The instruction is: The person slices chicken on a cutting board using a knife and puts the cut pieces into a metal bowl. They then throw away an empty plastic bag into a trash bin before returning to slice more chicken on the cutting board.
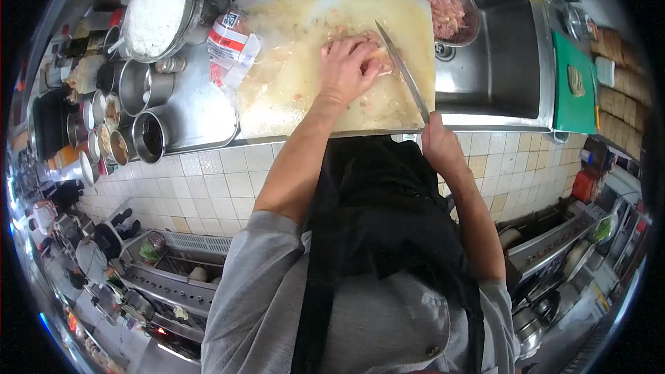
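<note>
My left hand (352, 66) presses down on a piece of raw meat (379, 48) with its fingers curled over it. The meat lies on a large, pale yellow cutting board (291, 104) strewn with small scraps. In my right hand (442, 144) is the handle of a long kitchen knife (405, 73). Its blade slants up and to the left, beside the meat's right edge. I cannot tell whether the edge touches the meat. A plastic package with a red and white label (232, 45) rests at the board's left side.
Right of the board is a steel sink (499, 62), with a bowl of cut raw meat (443, 7) in its corner. A green board (575, 86) lies beyond it. To the left stand a big bowl of white powder (156, 14) and several steel pots (149, 137).
</note>
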A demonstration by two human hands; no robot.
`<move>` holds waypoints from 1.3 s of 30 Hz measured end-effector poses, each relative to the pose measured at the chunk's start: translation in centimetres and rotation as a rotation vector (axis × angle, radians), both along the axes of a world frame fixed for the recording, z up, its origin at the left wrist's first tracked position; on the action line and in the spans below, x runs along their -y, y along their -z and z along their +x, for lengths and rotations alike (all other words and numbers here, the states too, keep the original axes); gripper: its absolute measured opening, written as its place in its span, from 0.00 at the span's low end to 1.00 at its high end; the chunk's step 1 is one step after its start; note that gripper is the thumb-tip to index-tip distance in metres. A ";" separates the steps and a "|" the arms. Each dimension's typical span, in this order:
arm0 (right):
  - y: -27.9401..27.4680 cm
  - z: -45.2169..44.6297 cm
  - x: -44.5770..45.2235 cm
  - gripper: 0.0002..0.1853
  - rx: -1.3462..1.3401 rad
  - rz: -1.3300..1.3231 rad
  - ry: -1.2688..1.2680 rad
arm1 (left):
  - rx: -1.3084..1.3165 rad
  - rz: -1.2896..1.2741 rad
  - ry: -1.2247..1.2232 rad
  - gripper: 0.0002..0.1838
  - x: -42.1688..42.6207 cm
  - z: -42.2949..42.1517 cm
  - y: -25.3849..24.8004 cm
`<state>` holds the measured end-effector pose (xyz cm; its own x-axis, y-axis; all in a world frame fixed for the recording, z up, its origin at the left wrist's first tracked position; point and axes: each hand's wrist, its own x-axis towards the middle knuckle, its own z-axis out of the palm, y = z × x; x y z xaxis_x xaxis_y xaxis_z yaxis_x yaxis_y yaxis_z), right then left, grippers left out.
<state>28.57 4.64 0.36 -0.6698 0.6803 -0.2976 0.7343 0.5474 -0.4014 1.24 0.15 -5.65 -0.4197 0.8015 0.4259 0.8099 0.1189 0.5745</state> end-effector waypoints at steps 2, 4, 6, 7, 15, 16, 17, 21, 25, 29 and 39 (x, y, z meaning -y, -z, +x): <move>-0.7 -0.7 0.2 0.08 -0.006 -0.023 0.018 | -0.008 0.011 0.005 0.17 -0.2 0.0 0.3; -1.2 -1.1 0.6 0.08 -0.005 -0.022 0.019 | -0.046 0.025 -0.005 0.16 -0.2 0.0 0.4; -1.3 -1.3 1.0 0.07 -0.005 -0.022 0.016 | -0.047 0.010 -0.004 0.16 -0.2 0.0 0.2; -1.3 -1.3 1.1 0.07 0.019 -0.030 0.024 | -0.048 -0.002 -0.003 0.16 -0.2 0.0 0.2; -0.2 -2.0 1.3 0.07 0.043 -0.073 0.031 | -0.102 0.032 0.015 0.13 -0.6 0.0 0.4; -0.2 -2.8 1.0 0.07 0.065 -0.098 0.034 | -0.099 0.059 0.020 0.13 -0.7 -0.1 0.5; -0.2 -3.7 0.6 0.07 0.085 -0.120 0.038 | -0.099 0.056 0.018 0.13 -0.6 -0.2 0.5; 0.9 -8.4 -1.9 0.09 0.068 -0.113 0.033 | -0.110 0.069 0.030 0.13 -0.9 -0.2 0.5; 0.5 -7.7 -1.6 0.10 0.123 -0.125 0.047 | -0.106 0.072 -0.003 0.12 -0.7 -0.2 0.7; 1.2 -1.5 0.8 0.10 0.098 -0.129 0.035 | -0.065 0.065 -0.016 0.14 -0.5 0.0 0.5; -1.1 -1.5 1.6 0.07 0.034 -0.038 0.085 | 0.048 0.066 -0.031 0.12 -0.1 -0.2 0.9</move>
